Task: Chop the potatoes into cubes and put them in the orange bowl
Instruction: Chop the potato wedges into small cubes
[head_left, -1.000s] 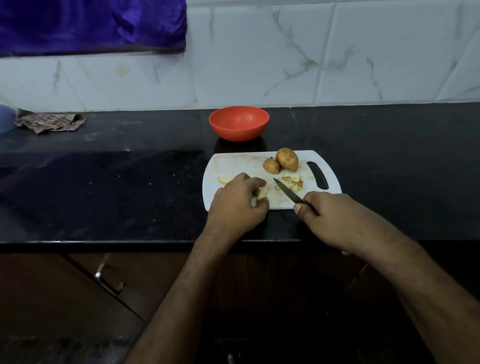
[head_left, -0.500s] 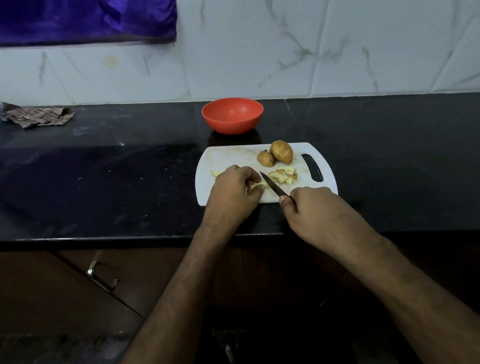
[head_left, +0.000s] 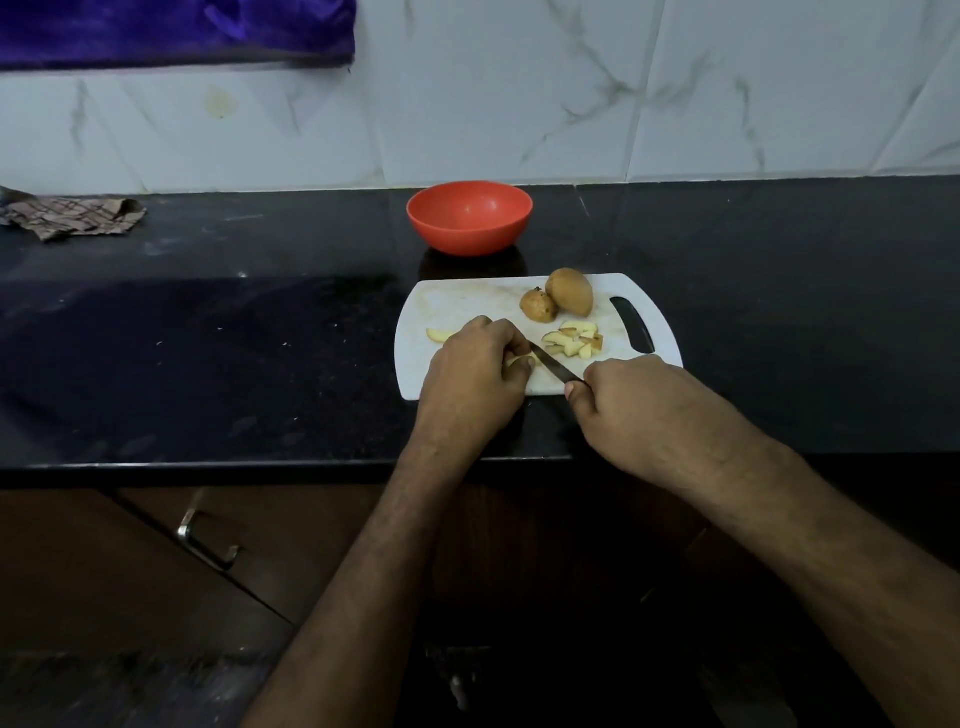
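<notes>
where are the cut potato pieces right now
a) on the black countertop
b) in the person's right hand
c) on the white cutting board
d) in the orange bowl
c: the pale cut potato pieces lie in a small pile on the white plastic cutting board, beside the two whole brown potatoes, while the round orange bowl behind the board shows only its bare inside.

Home kitchen — black stone counter (head_left: 260, 338), marble-look wall tiles (head_left: 493, 104), cutting board (head_left: 457, 306), cabinet handle (head_left: 205, 540)
</notes>
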